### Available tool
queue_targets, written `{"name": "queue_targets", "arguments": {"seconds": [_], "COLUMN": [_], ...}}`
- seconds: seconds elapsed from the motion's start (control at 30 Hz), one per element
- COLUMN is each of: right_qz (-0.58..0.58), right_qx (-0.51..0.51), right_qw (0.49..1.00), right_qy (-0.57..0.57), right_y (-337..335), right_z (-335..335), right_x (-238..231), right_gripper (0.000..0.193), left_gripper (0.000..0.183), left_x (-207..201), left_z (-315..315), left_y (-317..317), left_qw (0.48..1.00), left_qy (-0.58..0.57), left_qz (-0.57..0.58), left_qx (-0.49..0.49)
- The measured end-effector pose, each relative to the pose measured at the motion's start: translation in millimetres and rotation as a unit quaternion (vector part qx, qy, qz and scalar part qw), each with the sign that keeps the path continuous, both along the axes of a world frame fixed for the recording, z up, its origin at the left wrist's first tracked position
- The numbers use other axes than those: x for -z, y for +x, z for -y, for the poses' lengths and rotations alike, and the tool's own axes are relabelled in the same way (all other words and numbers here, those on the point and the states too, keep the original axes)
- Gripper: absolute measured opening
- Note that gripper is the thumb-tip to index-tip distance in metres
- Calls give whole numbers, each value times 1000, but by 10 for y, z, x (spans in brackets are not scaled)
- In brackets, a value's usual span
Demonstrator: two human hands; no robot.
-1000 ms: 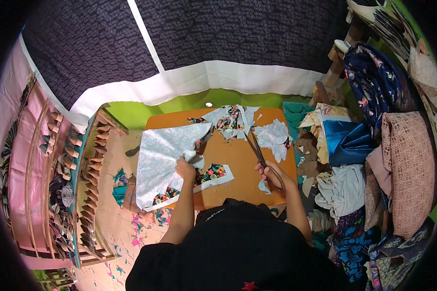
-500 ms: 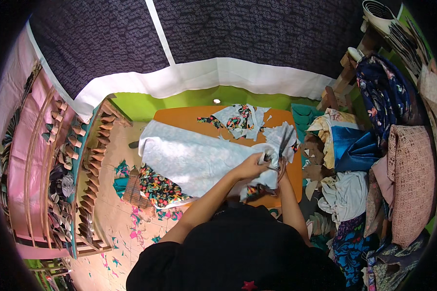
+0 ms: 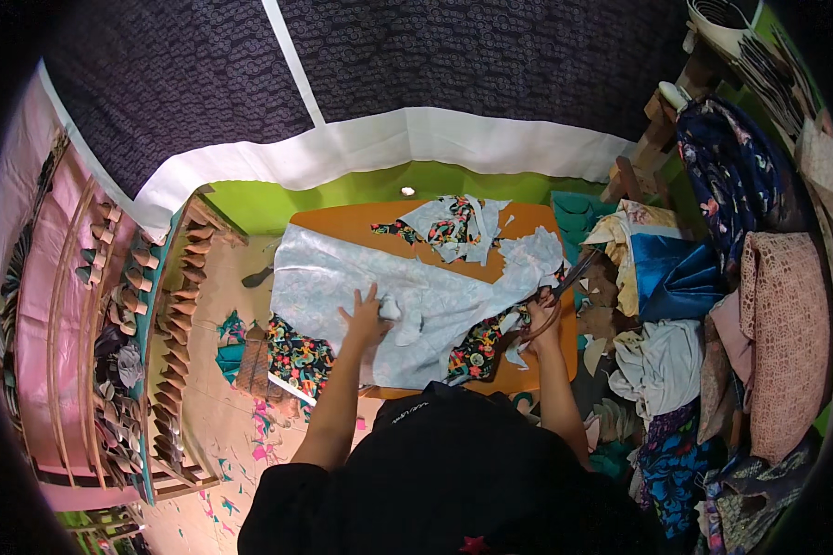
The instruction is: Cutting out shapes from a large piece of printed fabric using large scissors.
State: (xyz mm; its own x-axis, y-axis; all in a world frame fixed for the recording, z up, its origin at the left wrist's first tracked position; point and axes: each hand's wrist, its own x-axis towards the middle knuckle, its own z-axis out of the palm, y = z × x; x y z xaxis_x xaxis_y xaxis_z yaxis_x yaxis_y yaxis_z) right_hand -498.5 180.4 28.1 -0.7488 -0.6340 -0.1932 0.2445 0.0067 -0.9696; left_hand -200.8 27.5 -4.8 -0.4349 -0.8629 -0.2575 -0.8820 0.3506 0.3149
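A large pale cloth [image 3: 416,287], light grey-white on its upper side, lies spread over the orange table; its black floral printed side [image 3: 477,351] shows where it folds over near my right hand. My left hand [image 3: 366,321] rests on the cloth with its fingers spread, beside small pale pieces [image 3: 405,322]. At the cloth's right end my right hand [image 3: 540,322] is closed around the handles of dark scissors [image 3: 578,268], whose blades point up and to the right. Jagged offcuts [image 3: 453,229] of the same floral material lie at the table's far side.
The orange table [image 3: 342,222] stands before a green wall with a dark patterned curtain [image 3: 481,65]. To the left are racks with wooden shoe lasts [image 3: 180,324]. Folded and heaped fabrics [image 3: 676,282] crowd the right side. Coloured scraps [image 3: 264,425] litter the floor.
My left hand has let go of the bunched cloth and moved left, flattening onto it. The gathered right end now lies down, and the scissors in my right hand show clear of it.
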Motion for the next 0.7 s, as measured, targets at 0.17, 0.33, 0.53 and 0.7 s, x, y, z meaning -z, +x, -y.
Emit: {"name": "queue_targets", "arguments": {"seconds": [0.17,0.33,0.53,0.7], "right_qz": [-89,-207,-187,-263], "right_qx": [-1,-79,-366,-382], "right_qw": [992,972,908,874], "right_qy": [-90,-74,85,144], "right_y": [108,229,562,716], "right_z": [11,146,182,46], "right_x": [-659,-616,-460,-611], "right_gripper": [23,17,29,39], "left_gripper": [60,62,34,31], "left_x": [174,183,-189,-851], "left_z": [-223,-107,416,461], "left_y": [-546,-894,-406,-114], "left_qw": [997,977,837,798], "left_qy": [26,134,245,195], "left_qz": [-65,-168,-463,-555], "left_qx": [-13,12,-155,-129]}}
